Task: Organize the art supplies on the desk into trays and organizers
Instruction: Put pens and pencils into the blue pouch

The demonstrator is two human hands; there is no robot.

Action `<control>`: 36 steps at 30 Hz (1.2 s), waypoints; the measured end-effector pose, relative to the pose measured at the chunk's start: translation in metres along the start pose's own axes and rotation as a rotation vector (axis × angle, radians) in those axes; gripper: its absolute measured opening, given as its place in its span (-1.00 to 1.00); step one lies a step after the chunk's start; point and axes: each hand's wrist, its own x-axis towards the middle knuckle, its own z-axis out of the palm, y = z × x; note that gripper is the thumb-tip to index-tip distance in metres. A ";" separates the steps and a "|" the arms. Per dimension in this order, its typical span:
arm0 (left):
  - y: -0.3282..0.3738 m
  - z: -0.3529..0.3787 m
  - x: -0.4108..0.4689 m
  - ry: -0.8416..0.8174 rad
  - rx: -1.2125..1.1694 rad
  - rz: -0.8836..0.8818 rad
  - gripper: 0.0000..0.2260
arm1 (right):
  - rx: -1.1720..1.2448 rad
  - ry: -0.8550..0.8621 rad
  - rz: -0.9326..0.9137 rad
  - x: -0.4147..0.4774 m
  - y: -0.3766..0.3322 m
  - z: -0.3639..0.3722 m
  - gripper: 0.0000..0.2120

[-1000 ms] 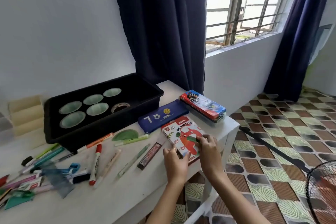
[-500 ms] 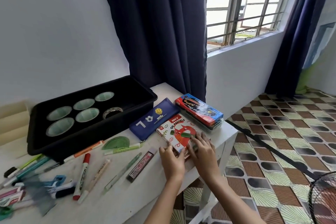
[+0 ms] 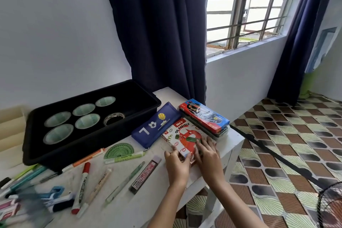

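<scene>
Since 1.0 s ago, R hand (image 3: pixel 208 155) has come down from a raised pinch to lie flat on the oil pastels box (image 3: pixel 182 136); L hand (image 3: pixel 177 163) has closed in on the box's near-left corner. Box position approx. unchanged.

R hand: palm down, fingers spread over near half of lid, fingertips touching a green pastel stick (image 3: pixel 191 139) lying on the lid. Pressing, not gripping.
L hand: fingers curled against near-left edge of box, bracing it; full grasp cannot be confirmed.

Box lies flat at right end of white desk (image 3: pixel 129 205), near front edge. Adjacent items:
- Blue pencil pouch (image 3: pixel 154 126), touching box on far-left side.
- Red/blue pencil case (image 3: pixel 204 115), just beside box, far-right, on a dark case.
- Lead refill tube (image 3: pixel 145 176), left of L hand.
- Green protractor (image 3: pixel 119 151), w/ pale green highlighter (image 3: pixel 125 157) at its near edge.
- Red marker (image 3: pixel 82 187) plus assorted pens, further left.

Black tray (image 3: pixel 88 142) sits at rear-left, holding five pale green cups (image 3: pixel 87 121) and a tape roll (image 3: pixel 114 117).
</scene>
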 end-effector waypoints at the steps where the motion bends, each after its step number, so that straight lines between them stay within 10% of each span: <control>1: 0.001 -0.002 0.001 -0.014 0.003 0.003 -0.65 | -0.018 -0.005 0.014 0.001 -0.003 -0.001 -0.61; 10: 0.003 -0.073 0.053 0.446 -0.060 0.111 -0.67 | 0.675 -0.116 0.380 0.049 -0.076 -0.003 -0.73; 18: -0.028 -0.097 0.102 0.241 -0.201 -0.185 -0.47 | 1.139 -0.260 0.833 0.100 -0.104 0.040 -0.57; 29: -0.013 -0.136 0.057 0.256 -0.572 0.064 -0.75 | 1.385 -0.193 0.941 0.093 -0.098 0.027 -0.79; 36: -0.024 -0.171 0.016 0.284 -0.745 -0.060 -0.82 | 1.272 -0.131 0.632 0.039 -0.138 0.013 -0.84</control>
